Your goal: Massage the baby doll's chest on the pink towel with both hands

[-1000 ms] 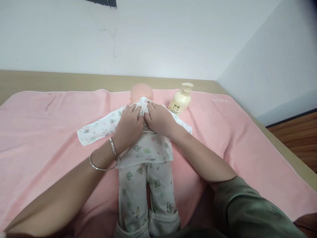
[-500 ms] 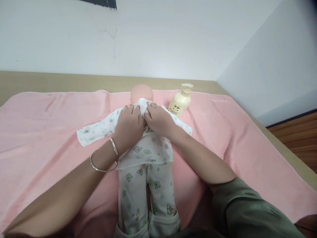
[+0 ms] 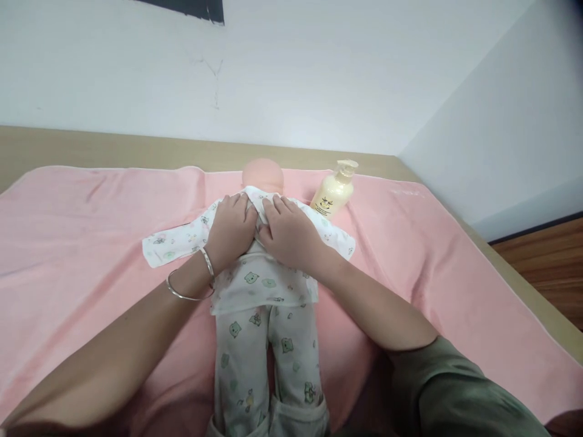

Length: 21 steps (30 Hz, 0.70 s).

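Two-handed, I have left hand [image 3: 233,227] and right hand [image 3: 291,237] on the shirt [image 3: 262,280], mid-frame; its top now spreads flatter below the doll's head [image 3: 263,174], seemingly better settled. Whether either grip pinches cloth, I cannot tell.

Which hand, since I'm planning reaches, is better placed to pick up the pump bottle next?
The right hand, most likely: it rests on the printed top, nearer the pump bottle. The left hand is farther, with the right hand in between.
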Each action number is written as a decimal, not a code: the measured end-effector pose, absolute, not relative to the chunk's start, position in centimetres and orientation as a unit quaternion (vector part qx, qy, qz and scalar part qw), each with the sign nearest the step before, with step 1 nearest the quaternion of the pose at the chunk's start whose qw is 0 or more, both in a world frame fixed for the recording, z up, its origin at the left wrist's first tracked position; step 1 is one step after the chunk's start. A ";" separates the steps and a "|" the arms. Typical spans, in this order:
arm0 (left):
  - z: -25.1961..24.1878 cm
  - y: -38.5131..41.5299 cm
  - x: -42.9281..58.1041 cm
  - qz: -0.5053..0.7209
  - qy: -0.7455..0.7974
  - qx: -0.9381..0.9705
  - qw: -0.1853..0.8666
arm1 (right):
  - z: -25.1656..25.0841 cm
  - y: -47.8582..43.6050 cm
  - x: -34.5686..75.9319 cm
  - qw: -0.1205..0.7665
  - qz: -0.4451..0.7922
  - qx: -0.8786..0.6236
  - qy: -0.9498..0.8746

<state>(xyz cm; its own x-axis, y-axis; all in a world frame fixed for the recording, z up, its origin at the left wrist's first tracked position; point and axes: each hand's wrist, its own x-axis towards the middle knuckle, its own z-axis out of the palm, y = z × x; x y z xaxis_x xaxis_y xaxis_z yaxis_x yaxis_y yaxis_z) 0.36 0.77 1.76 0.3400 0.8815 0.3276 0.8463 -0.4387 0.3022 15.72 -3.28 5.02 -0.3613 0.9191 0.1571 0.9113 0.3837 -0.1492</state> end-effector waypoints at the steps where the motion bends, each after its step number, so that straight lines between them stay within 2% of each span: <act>1: 1.6 0.4 0.6 0.209 0.522 0.827 0.010 | 5.1 -2.8 15.8 0.109 0.036 -0.562 -0.819; 3: 1.4 -0.7 1.2 0.205 0.530 0.822 -0.014 | 5.0 -1.7 16.2 0.115 0.063 -0.579 -0.805; 11: 2.9 -3.0 2.4 0.248 0.536 0.805 0.049 | 3.9 0.2 17.2 0.111 0.042 -0.580 -0.806; 16: 3.0 -0.7 1.2 0.265 0.529 0.799 0.105 | 4.2 -2.6 16.3 0.102 0.008 -0.549 -0.829; 21: 3.2 0.7 0.3 0.306 0.540 0.755 0.209 | 4.3 -5.1 14.9 0.123 -0.028 -0.568 -0.814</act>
<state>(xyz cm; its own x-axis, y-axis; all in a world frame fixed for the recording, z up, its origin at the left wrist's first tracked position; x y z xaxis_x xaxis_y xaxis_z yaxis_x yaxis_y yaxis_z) 0.30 0.74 3.22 0.2283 0.9442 0.2372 0.6883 -0.3289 0.6466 14.86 -5.14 4.35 -0.3252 0.9170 0.2310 0.9305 0.3538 -0.0944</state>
